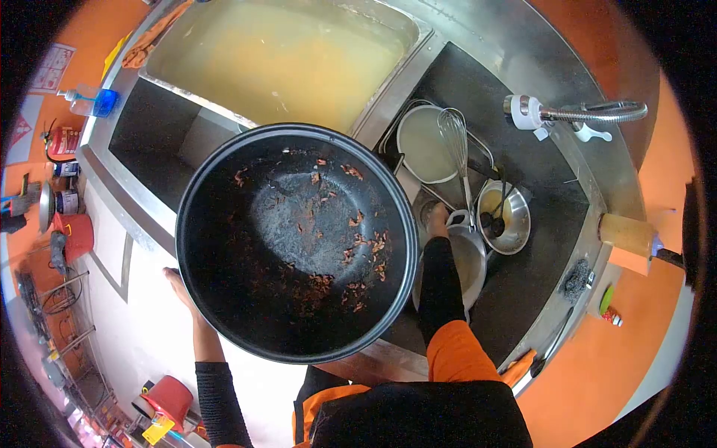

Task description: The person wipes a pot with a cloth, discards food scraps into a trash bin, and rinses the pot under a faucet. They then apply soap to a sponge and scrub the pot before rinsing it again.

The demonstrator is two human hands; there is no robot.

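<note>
A wide black pot (pixel 295 224) fills the middle of the view, its open mouth toward me. Scraps of reddish-brown food residue stick to its inner wall and base. My left hand (pixel 183 290) grips the pot's outer left side, with most fingers hidden behind it. At the opposite side, my right hand (pixel 438 221) appears closed against the pot's outer wall; the contact is partly hidden. Just beyond my right hand, a grey pot (pixel 469 261) with a loop handle sits in the sink.
A basin of cloudy yellowish water (pixel 291 60) lies ahead. In the right sink (pixel 538 216) are a white-rimmed pot of cloudy water (pixel 427 145), a whisk (pixel 453 134) and a metal bowl (pixel 517 224) with dark utensils. A spray faucet (pixel 590 112) and a scouring pad (pixel 576 278) are at the right.
</note>
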